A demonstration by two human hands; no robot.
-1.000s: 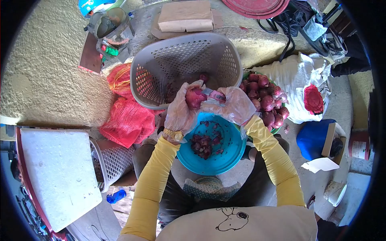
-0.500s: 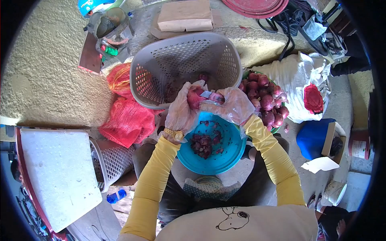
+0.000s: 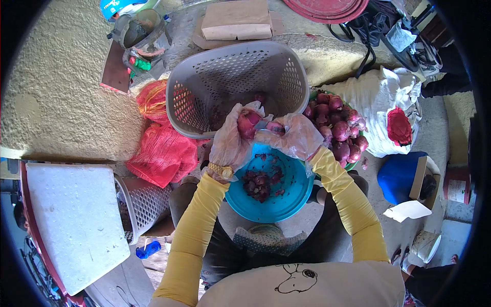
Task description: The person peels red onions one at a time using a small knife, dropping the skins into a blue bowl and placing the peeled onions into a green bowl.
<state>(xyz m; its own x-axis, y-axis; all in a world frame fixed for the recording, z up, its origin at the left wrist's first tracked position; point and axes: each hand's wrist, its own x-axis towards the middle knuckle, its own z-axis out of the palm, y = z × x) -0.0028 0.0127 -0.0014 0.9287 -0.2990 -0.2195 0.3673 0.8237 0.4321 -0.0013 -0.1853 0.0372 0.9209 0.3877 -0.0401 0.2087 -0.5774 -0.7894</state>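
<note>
L hand [image 3: 229,144], gloved, grips a red onion [image 3: 247,123] above the blue bowl [image 3: 292,197], in front of the grey basket [image 3: 225,77]. R hand [image 3: 294,135], gloved, closed on a small blade [image 3: 262,123] and a piece against onion.

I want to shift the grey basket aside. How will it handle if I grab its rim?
The grey basket is perforated plastic, so probably light and slightly flexible. It already lies tilted with its opening toward the person, so it may rock or slide easily. It looks nearly empty, perhaps holding an onion that could roll.
</note>
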